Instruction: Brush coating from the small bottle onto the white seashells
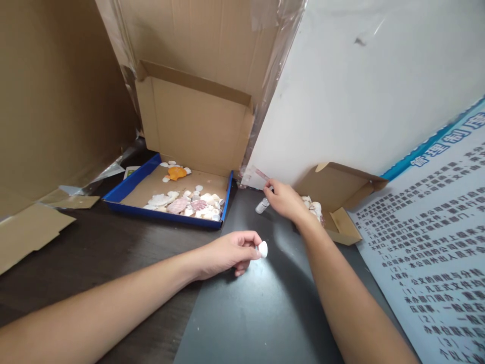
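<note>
My left hand [231, 252] is closed in a pinch over the dark mat, holding a small white seashell [263, 248] between thumb and forefinger. Farther forward and right, my right hand [283, 198] has its fingers closed at the upper end of a small clear bottle [261, 206] with a whitish label. The bottle leans at an angle, its lower end toward the mat; the fingers hide its top. A blue-edged cardboard tray [162, 216] on the left holds a heap of shells [197, 204] in white and pink. An orange shell [176, 173] sits toward its back.
Behind my right forearm stands an open cardboard box [341, 184] with white shells [314, 207]. A dark grey mat [242, 323] covers part of the brown table [113, 253]. Cardboard panels [56, 101], a white board [364, 91] and a printed sign [435, 242] surround the work area.
</note>
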A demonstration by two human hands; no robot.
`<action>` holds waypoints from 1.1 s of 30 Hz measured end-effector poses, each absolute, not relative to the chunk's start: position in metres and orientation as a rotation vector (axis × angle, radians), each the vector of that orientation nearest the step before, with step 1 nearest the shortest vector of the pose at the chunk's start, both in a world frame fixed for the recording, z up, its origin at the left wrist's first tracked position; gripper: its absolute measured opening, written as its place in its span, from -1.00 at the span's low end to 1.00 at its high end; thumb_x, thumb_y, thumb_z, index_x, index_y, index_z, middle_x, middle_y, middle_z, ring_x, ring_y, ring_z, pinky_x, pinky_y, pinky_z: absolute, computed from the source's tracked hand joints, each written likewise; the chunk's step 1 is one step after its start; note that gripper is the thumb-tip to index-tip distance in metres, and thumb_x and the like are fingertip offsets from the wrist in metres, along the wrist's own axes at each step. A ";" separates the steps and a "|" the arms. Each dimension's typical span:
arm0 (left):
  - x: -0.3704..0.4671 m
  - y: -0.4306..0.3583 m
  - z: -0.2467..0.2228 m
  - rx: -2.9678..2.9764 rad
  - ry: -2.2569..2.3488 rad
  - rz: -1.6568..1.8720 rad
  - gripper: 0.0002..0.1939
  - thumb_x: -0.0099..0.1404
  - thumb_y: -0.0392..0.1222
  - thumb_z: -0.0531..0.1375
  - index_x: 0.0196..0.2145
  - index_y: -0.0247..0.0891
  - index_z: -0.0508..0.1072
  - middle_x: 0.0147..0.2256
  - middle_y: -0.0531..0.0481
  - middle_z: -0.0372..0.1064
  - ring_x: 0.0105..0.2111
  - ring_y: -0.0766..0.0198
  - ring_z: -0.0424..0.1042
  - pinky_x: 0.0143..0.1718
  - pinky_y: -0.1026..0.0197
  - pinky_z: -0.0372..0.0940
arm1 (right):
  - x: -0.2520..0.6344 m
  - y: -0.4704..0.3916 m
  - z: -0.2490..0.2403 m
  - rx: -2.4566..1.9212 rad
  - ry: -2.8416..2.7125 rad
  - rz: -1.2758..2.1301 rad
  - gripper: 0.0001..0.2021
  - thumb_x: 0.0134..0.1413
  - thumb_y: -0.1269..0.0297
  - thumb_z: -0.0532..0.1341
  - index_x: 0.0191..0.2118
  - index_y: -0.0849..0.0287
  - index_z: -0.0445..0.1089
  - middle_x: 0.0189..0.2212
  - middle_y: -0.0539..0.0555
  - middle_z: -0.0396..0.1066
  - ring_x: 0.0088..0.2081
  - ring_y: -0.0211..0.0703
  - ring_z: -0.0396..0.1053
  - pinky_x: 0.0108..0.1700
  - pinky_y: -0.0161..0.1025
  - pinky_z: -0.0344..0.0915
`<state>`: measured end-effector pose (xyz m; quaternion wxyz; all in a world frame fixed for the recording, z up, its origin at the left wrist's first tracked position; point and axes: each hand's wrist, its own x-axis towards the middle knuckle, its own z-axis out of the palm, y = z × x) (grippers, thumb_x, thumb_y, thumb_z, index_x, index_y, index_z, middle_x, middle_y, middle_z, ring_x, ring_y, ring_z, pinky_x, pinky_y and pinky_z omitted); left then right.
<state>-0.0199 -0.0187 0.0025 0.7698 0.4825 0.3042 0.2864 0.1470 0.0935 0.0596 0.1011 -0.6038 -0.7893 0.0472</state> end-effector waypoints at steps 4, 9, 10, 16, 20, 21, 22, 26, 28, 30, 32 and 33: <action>-0.020 -0.020 0.005 1.025 0.666 0.624 -0.72 0.11 -0.06 0.31 -0.37 -0.23 0.30 -0.61 0.25 0.06 -0.65 0.48 0.03 -0.61 0.33 0.05 | 0.146 0.092 0.060 -1.811 -2.330 0.092 -0.72 0.27 0.19 -0.01 -0.18 0.14 0.42 -0.29 0.18 0.55 -0.29 0.02 0.43 -0.40 -0.26 0.06; -0.020 -0.021 0.008 0.994 0.668 0.627 -0.71 0.09 -0.07 0.32 -0.38 -0.22 0.28 -0.63 0.26 0.05 -0.65 0.48 0.01 -0.60 0.33 0.04 | 0.148 0.092 0.062 -1.821 -2.301 0.056 -0.72 0.27 0.19 -0.01 -0.18 0.13 0.43 -0.29 0.18 0.55 -0.29 0.05 0.44 -0.41 -0.25 0.05; -0.020 -0.021 0.008 0.991 0.667 0.628 -0.70 0.09 -0.07 0.32 -0.38 -0.22 0.27 -0.63 0.26 0.05 -0.65 0.48 0.01 -0.60 0.33 0.04 | 0.148 0.091 0.063 -1.816 -2.293 0.051 -0.72 0.27 0.20 -0.01 -0.18 0.12 0.43 -0.29 0.17 0.55 -0.28 0.05 0.44 -0.41 -0.25 0.05; -0.020 -0.020 0.006 0.990 0.662 0.629 -0.72 0.10 -0.09 0.31 -0.38 -0.22 0.28 -0.63 0.26 0.05 -0.65 0.47 0.02 -0.60 0.33 0.04 | 0.146 0.086 0.073 -1.769 -2.256 0.043 -0.72 0.27 0.21 -0.01 -0.18 0.10 0.43 -0.31 0.13 0.55 -0.29 0.01 0.43 -0.40 -0.26 0.07; -0.019 -0.019 0.005 0.984 0.671 0.630 -0.74 0.10 -0.11 0.30 -0.37 -0.22 0.28 -0.62 0.26 0.05 -0.65 0.47 0.01 -0.60 0.33 0.04 | 0.147 0.083 0.080 -1.764 -2.228 0.045 -0.73 0.26 0.21 0.00 -0.20 0.10 0.44 -0.36 0.11 0.53 -0.35 -0.03 0.39 -0.42 -0.27 0.05; -0.019 -0.019 0.005 0.982 0.673 0.630 -0.75 0.10 -0.12 0.30 -0.37 -0.22 0.28 -0.62 0.26 0.04 -0.65 0.47 0.01 -0.60 0.32 0.03 | 0.148 0.083 0.082 -1.764 -2.224 0.044 -0.73 0.25 0.21 0.00 -0.20 0.10 0.44 -0.38 0.10 0.53 -0.36 -0.04 0.38 -0.42 -0.27 0.05; -0.019 -0.019 0.005 0.983 0.673 0.629 -0.75 0.11 -0.13 0.29 -0.37 -0.22 0.28 -0.62 0.25 0.05 -0.65 0.48 0.01 -0.60 0.32 0.03 | 0.149 0.083 0.083 -1.758 -2.220 0.045 -0.73 0.25 0.22 0.00 -0.21 0.10 0.44 -0.39 0.10 0.52 -0.37 -0.05 0.37 -0.42 -0.27 0.05; -0.020 -0.020 0.005 0.981 0.673 0.631 -0.76 0.11 -0.13 0.29 -0.37 -0.22 0.28 -0.60 0.24 0.06 -0.65 0.48 0.00 -0.59 0.31 0.02 | 0.154 0.082 0.090 -1.666 -2.166 0.088 -0.77 0.22 0.23 0.03 -0.29 0.13 0.42 -0.48 0.05 0.44 -0.45 -0.12 0.31 -0.42 -0.27 0.05; -0.020 -0.020 0.006 0.964 0.676 0.644 -0.75 0.11 -0.13 0.29 -0.37 -0.22 0.28 -0.60 0.24 0.06 -0.64 0.48 0.00 -0.59 0.32 0.01 | 0.157 0.079 0.097 -1.579 -2.107 0.147 -0.80 0.19 0.24 0.05 -0.34 0.13 0.40 -0.55 0.00 0.36 -0.50 -0.17 0.25 -0.43 -0.28 0.05; -0.020 -0.020 0.007 0.927 0.682 0.672 -0.74 0.11 -0.13 0.30 -0.36 -0.22 0.27 -0.60 0.24 0.05 -0.64 0.48 0.00 -0.59 0.32 -0.01 | 0.161 0.073 0.106 -1.476 -2.041 0.232 -0.82 0.18 0.25 0.08 -0.37 0.13 0.38 -0.60 -0.05 0.27 -0.54 -0.22 0.19 -0.45 -0.29 0.06; -0.021 -0.019 0.007 0.893 0.695 0.713 -0.73 0.11 -0.13 0.31 -0.36 -0.23 0.27 -0.58 0.24 0.04 -0.63 0.49 0.00 -0.59 0.33 -0.03 | 0.164 0.062 0.112 -1.350 -1.981 0.344 -0.82 0.21 0.24 0.07 -0.34 0.13 0.38 -0.62 -0.09 0.17 -0.56 -0.25 0.13 -0.47 -0.31 0.05; -0.021 -0.019 0.007 0.884 0.701 0.732 -0.73 0.10 -0.13 0.31 -0.35 -0.23 0.28 -0.57 0.23 0.04 -0.63 0.50 0.00 -0.59 0.33 -0.04 | 0.166 0.054 0.112 -1.279 -1.951 0.405 -0.81 0.23 0.23 0.06 -0.30 0.12 0.37 -0.62 -0.10 0.14 -0.57 -0.27 0.10 -0.49 -0.32 0.03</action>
